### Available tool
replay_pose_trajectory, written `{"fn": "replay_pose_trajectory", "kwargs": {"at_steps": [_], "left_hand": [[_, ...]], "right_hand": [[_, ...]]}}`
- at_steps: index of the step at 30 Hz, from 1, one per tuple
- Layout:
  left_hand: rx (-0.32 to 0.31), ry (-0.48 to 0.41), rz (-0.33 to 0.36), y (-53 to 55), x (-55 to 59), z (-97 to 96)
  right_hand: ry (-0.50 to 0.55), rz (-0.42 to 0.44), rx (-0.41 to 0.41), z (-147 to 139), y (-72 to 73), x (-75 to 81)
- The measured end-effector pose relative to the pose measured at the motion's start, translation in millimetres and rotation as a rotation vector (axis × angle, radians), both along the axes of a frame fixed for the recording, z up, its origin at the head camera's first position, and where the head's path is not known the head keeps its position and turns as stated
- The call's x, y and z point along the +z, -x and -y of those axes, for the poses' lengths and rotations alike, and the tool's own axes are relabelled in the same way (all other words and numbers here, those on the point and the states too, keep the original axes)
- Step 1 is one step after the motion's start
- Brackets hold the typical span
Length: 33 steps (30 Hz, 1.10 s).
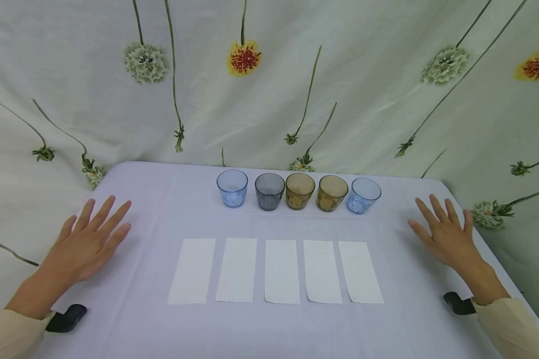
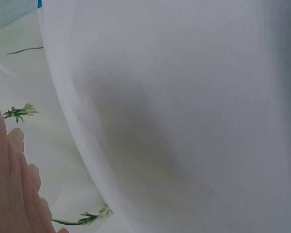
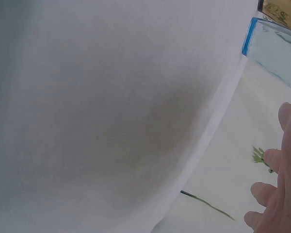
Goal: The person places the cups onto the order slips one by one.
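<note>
My left hand (image 1: pixel 86 244), fingers spread and palm down, is over the left side of the white table and holds nothing. On the right side my right hand (image 1: pixel 451 239) is spread in the same way, also holding nothing. Between them a row of glass tumblers stands along the back: a blue glass (image 1: pixel 232 188), a grey glass (image 1: pixel 269 192), an amber glass (image 1: pixel 300 191), a second amber glass (image 1: pixel 332 193) and another blue glass (image 1: pixel 363 195). That last one is nearest my right hand. In front lie several white paper strips (image 1: pixel 281 271) side by side.
The white-covered table (image 1: pixel 269 329) ends behind the glasses at a hanging flower-print cloth (image 1: pixel 364 65). A black wrist device (image 1: pixel 66 318) sits at the left cuff and another black device (image 1: pixel 459 303) at the right cuff.
</note>
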<state>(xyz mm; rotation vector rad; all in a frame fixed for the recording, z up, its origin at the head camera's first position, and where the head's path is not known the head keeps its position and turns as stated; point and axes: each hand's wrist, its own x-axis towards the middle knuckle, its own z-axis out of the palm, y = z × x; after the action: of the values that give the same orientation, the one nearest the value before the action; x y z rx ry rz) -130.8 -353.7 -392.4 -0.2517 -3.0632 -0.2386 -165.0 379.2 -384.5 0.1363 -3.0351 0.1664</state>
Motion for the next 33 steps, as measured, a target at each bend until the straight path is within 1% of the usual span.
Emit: {"fn": "replay_pose_trajectory", "kwargs": {"at_steps": [12,19,22,26,30,33], "left_hand": [[-0.065,-0.049,-0.008,0.2,1.8,-16.6],[-0.092,-0.111,0.001,0.6,-1.0,-27.7],[-0.114,-0.168,0.031,-0.6,-5.7,-35.1],[-0.144,-0.277,0.071,-5.0,-9.8,-46.5],[-0.166,-0.382,0.089,-9.6,-8.3,-57.8],[-0.176,-0.464,0.133,-12.6,-5.9,-64.9]], "right_hand": [[0.03,-0.001,-0.002,6.9,6.0,1.2],[0.057,-0.004,-0.005,15.8,10.0,-1.4],[0.073,-0.004,-0.006,20.4,12.0,-1.6],[0.079,-0.007,-0.004,25.4,15.3,-0.6],[0.076,-0.007,0.001,28.6,18.0,1.7],[0.072,-0.004,0.009,31.6,20.2,4.4]]}}
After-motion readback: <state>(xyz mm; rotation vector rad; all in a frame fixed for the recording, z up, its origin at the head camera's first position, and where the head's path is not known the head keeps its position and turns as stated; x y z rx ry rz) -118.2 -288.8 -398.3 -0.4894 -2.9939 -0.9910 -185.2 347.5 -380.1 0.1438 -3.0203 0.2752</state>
